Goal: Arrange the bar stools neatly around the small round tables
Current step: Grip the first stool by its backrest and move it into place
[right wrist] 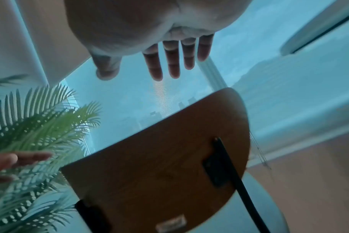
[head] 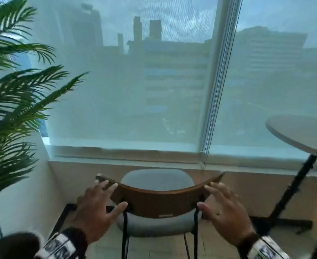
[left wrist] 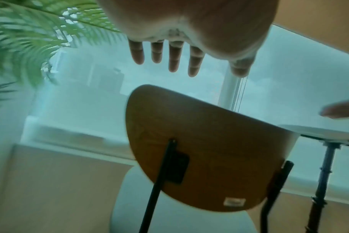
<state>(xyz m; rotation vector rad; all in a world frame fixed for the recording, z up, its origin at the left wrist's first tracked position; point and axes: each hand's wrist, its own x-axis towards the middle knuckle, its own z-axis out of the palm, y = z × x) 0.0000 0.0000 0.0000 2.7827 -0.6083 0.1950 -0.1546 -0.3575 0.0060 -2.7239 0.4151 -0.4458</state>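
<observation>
A bar stool with a grey padded seat [head: 156, 179], a curved wooden backrest [head: 158, 203] and black metal legs faces the window. My left hand [head: 97, 204] hovers at the backrest's left end with fingers spread and straight. My right hand [head: 223, 208] hovers at the right end, fingers also spread. In the left wrist view my left hand [left wrist: 181, 59] is above the backrest [left wrist: 205, 148], apart from it. In the right wrist view my right hand [right wrist: 163, 63] is likewise above the backrest [right wrist: 161, 159]. A small round white table [head: 301, 135] on a black post stands at the right.
A tall palm plant [head: 13, 101] fills the left side, close to the stool. A window with a sheer blind [head: 135, 81] and a low ledge [head: 228, 165] lies straight ahead. The table's black cross base [head: 284, 221] spreads over the floor at right.
</observation>
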